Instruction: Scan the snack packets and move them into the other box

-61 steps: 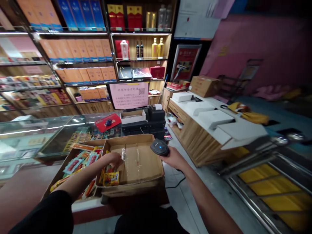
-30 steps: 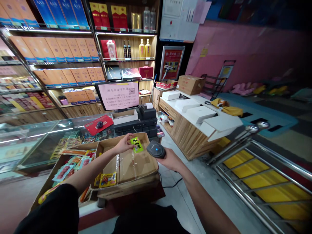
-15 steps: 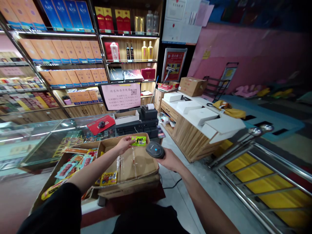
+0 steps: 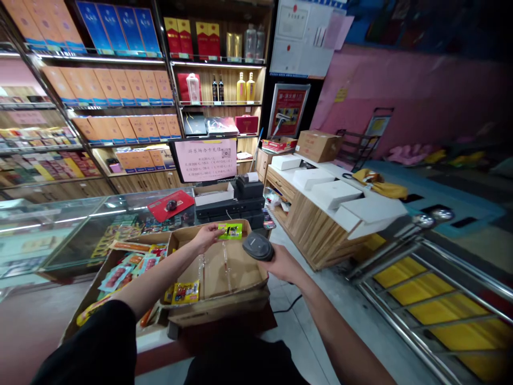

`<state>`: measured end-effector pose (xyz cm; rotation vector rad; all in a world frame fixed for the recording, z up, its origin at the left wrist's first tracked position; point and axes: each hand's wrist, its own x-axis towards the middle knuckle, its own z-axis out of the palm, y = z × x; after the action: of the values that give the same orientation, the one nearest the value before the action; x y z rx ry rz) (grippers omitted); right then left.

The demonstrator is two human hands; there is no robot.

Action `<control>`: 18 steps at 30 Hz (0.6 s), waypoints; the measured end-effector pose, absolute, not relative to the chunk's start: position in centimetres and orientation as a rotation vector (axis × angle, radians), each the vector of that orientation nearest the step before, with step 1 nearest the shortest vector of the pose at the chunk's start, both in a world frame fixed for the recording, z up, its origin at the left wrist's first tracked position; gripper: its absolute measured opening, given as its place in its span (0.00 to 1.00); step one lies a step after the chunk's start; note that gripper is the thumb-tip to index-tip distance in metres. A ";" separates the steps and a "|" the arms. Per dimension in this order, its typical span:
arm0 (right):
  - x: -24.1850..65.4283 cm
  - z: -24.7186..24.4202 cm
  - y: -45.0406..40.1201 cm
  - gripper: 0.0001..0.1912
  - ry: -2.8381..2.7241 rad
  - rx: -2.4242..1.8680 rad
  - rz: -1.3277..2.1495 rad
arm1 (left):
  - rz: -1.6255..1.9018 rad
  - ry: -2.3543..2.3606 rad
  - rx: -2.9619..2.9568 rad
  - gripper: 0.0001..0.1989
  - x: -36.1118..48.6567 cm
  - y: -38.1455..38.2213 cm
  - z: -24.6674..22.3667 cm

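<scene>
My left hand (image 4: pixel 208 237) pinches the left end of a small green snack packet (image 4: pixel 231 231), held above the far side of an open cardboard box (image 4: pixel 216 275). Wrapped around the handle of a dark grey barcode scanner (image 4: pixel 257 246) is my right hand (image 4: pixel 281 262). The scanner's head points left, a short gap from the packet. Yellow snack packets (image 4: pixel 185 292) lie in the box's near left corner. Under my left forearm a second carton (image 4: pixel 94 299) holds several mixed snack packets and sausages, partly hidden by my arm.
Behind the boxes stand a till with a receipt printer (image 4: pixel 249 187) and a screen bearing a pink notice (image 4: pixel 208 160). A glass counter (image 4: pixel 76 235) runs left, with a red mat (image 4: pixel 170 206) on it. A metal railing (image 4: pixel 401 299) stands at right.
The blue light on the scanner no longer shows. The whole view has shifted slightly, while both hands keep nearly the same pose around the packet and scanner.
</scene>
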<state>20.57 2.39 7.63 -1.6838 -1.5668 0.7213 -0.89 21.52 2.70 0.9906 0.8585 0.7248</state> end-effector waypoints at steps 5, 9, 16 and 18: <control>18.8 7.2 3.8 0.14 -1.562 -1.711 0.626 | 0.747 0.877 0.958 0.14 -4.9 23.0 3.5; 17.5 6.1 5.1 0.14 -1.536 -1.746 0.575 | 0.795 0.954 0.967 0.14 -11.4 25.1 3.9; 17.1 4.1 7.1 0.14 -1.518 -1.821 0.517 | 0.872 1.299 1.291 0.20 -25.4 27.4 4.2; 17.1 3.9 7.5 0.15 -1.531 -1.829 0.513 | 0.811 1.459 1.547 0.21 -27.9 27.6 4.4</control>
<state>17.08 7.54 3.90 -1.8287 -1.5313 0.5133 -27.86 27.57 4.37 1.5474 1.4589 0.8108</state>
